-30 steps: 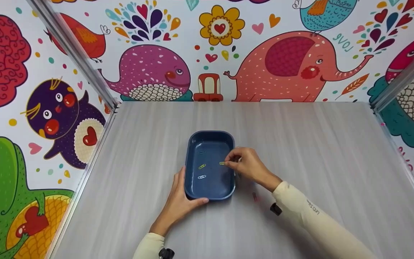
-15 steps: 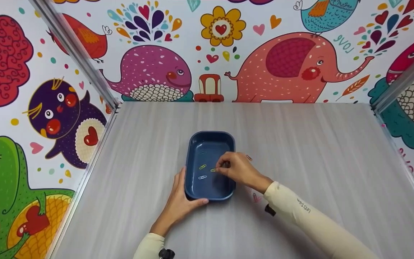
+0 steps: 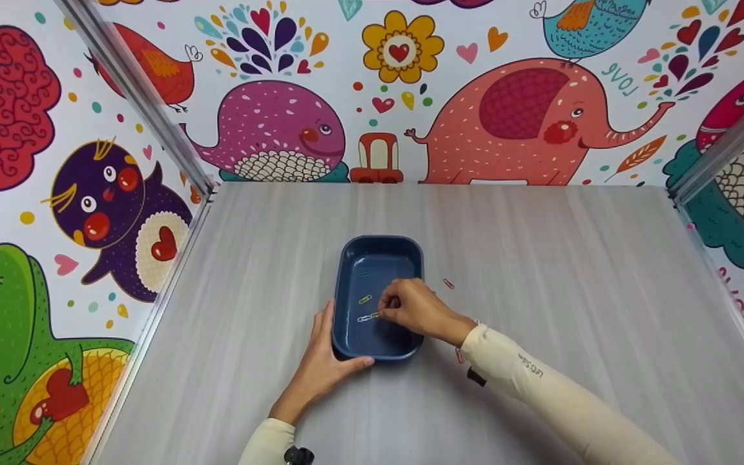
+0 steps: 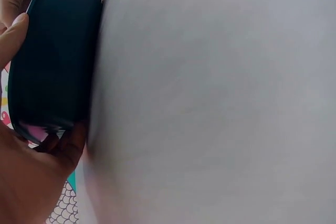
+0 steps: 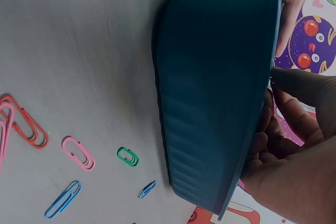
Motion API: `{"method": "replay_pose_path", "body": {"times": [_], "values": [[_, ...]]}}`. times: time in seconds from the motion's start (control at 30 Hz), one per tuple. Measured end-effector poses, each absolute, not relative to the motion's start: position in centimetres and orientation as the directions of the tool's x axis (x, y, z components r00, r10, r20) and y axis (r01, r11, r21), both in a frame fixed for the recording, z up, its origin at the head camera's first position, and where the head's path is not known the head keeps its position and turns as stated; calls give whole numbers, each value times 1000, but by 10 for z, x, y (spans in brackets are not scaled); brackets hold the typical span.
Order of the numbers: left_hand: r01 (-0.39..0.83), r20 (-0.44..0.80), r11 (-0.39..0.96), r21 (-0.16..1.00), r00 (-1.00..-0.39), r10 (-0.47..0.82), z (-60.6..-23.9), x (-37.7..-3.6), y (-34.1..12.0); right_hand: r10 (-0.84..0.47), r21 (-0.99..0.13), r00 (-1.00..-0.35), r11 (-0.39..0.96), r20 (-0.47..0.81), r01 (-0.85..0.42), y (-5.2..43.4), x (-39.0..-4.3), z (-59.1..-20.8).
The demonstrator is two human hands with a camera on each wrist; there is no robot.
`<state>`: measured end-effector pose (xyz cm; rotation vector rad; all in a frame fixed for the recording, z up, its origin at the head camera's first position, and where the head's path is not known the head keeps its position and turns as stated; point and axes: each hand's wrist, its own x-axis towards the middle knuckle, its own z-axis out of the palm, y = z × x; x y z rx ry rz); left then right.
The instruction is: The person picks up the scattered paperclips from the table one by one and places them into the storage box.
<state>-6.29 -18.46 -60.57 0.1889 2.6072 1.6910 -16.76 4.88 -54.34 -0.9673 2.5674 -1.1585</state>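
Note:
A dark blue rectangular tray (image 3: 382,238) sits on the table. My left hand (image 3: 319,365) holds its near left corner, fingers along the left side and thumb at the near rim. Over the tray's inside, my right hand (image 3: 420,311) pinches a yellow paper clip (image 3: 374,315) between thumb and fingertips. That clip lies close to the right end of a white paper clip (image 3: 363,318); whether they touch I cannot tell. Farther up on the tray floor are another yellow paper clip (image 3: 365,299) and a dark green one (image 3: 363,275). In the right wrist view the tray wall hides the pinched clip.
Right of the tray lie loose paper clips: a red one (image 3: 448,283) and, partly behind the sleeve, another red one (image 3: 460,356). The right wrist view also shows pink (image 5: 79,153), green (image 5: 127,156) and blue (image 5: 63,199) clips. Printed walls (image 3: 281,129) bound the table's back and sides.
My right hand has moved left and toward me inside the tray, bringing the yellow paper clip beside the white one. A red clip behind that hand has come into view. The left hand stays still.

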Motion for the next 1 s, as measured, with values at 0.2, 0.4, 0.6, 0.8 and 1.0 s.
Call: {"method": "replay_pose_path", "body": {"times": [0.2,0.4,0.6,0.8,1.0], "values": [[84,40,396,914,-992,117,-606,-64,-184,-633,-703,-771,516,72,-489,42,-169,-543],[83,41,402,912,-993,111,-606,-64,-185,-653,-701,-757,536,8,-470,34,-174,-544],[94,52,407,908,-992,111,-606,-63,-185,-669,-693,-743,550,-32,-465,25,-176,-546],[107,61,416,903,-991,121,-606,-64,-185,-689,-695,-722,549,-62,-464,17,-175,-551],[96,48,416,904,-991,125,-606,-64,-185,-705,-674,-709,541,-35,-504,12,-175,-557]]}}
